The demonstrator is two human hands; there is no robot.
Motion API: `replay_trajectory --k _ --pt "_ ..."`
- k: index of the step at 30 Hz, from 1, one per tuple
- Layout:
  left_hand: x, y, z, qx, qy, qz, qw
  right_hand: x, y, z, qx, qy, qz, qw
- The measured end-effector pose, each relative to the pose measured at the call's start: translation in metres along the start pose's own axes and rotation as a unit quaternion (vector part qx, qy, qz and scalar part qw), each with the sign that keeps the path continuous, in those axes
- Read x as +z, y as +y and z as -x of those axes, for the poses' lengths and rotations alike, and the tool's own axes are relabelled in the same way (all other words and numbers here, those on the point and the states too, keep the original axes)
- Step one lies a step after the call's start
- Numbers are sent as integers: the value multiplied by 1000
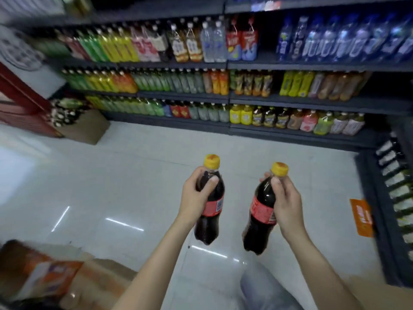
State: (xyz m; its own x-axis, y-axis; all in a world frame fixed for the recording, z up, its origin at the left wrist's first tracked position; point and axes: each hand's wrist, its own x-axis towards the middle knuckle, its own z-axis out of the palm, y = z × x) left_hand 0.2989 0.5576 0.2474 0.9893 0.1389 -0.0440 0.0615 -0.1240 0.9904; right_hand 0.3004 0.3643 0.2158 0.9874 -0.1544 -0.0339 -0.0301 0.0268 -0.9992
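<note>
I hold two dark cola bottles with yellow caps and red labels upright above a white tiled floor. My left hand (196, 195) grips the upper part of the left bottle (210, 222), thumb across its shoulder. My right hand (285, 202) grips the neck and shoulder of the right bottle (260, 220). The two bottles hang side by side, a small gap between them. Both forearms reach in from the bottom of the view.
Dark shelves (228, 64) full of coloured drink bottles run along the far wall. Another shelf unit (380, 220) with an orange tag stands at the right. Open cardboard boxes (67, 280) sit at bottom left, another box (87, 128) at far left. My knee (261, 287) shows below.
</note>
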Motion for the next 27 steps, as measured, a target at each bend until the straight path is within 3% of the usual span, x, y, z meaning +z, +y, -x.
replay_trajectory --k 5,15,19,27 --pt "-57 29 -136 74 57 -8 996 79 -18 -124 -71 -8 7 997" --pt "-148 102 -429 159 78 -127 976 240 -114 -397 -234 -81 51 968" --pt "-171 123 -536 209 82 -111 968 295 -144 -495 -311 -62 93 944" --pt "-177 146 -784 382 93 -84 916 392 -171 -698 -463 90 118 874"
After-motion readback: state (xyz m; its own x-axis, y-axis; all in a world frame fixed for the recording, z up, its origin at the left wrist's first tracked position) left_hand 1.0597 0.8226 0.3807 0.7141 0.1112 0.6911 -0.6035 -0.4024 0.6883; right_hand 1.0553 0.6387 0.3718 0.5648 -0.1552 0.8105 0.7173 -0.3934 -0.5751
